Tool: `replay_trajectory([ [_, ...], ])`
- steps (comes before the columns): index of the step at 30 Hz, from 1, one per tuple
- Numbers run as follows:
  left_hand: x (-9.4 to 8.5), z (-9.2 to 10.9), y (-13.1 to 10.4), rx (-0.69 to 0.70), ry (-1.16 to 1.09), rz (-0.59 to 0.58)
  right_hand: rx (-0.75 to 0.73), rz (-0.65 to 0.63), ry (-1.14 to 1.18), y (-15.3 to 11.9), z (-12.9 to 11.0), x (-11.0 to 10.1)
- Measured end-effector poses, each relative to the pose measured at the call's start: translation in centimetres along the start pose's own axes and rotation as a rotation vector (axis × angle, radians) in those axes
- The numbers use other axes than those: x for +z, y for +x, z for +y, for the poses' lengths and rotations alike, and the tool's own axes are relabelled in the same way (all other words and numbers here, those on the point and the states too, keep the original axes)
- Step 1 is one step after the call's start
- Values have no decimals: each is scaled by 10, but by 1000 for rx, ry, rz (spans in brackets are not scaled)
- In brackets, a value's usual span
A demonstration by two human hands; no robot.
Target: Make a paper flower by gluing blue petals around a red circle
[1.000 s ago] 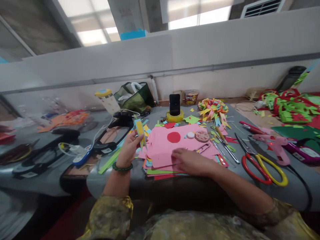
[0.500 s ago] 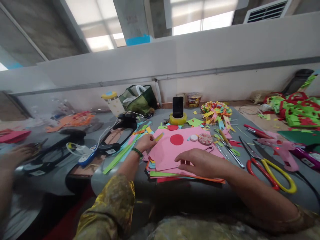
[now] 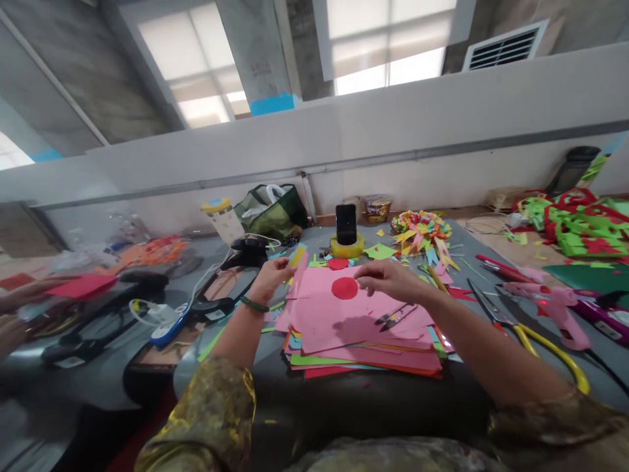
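Paper strip, mid-frame, pinched by the left hand, might have slipped if pressure slackened; right hand curved loosely.

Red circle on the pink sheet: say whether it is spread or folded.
Spread: the red circle shows a nearly full round outline on the pink sheet, with no visible fold.

Yellow paper strip in the left hand, right hand near the red circle on pink paper.

Yellow paper strip, tilted, by the far left corner of pink sheets; red disc, flat near their far edge
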State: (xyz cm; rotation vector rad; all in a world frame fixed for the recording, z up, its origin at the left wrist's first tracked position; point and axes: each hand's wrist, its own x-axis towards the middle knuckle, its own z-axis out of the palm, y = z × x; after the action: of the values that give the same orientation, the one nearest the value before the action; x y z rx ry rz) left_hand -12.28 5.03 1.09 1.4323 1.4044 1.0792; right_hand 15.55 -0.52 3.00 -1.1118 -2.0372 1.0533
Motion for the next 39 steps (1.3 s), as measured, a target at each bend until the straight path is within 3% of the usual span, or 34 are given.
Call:
replay_trajectory([
  [4,15,16,-6,-35,-133,-133,68,125,180,14,16,14],
  [10,68,19,-11,-127,-370,-474,71,327,472,26,29,31],
  [14,93,9,-7,-161,-453,-507,82,461,471,27,40,25],
  [18,102,1,-3,-270,-544,-516,160,580,228,20,47,15],
  [20,101,-2,-3,-341,-565,-526,244,542,67,17,48,10],
  [22,99,-3,-3,-401,-577,-526,331,415,-34,15,48,7],
  [28,93,-7,-6,-464,-544,-575,446,-34,44,11,49,1],
  [30,93,-9,-7,-469,-540,-597,438,-125,-42,10,47,0],
  [34,95,-12,-6,-473,-530,-637,393,-46,-360,9,45,-2],
  [37,96,-13,-6,-456,-500,-659,378,10,-397,10,46,-5],
  [39,97,-13,-8,-438,-480,-680,341,126,-386,7,43,-9],
])
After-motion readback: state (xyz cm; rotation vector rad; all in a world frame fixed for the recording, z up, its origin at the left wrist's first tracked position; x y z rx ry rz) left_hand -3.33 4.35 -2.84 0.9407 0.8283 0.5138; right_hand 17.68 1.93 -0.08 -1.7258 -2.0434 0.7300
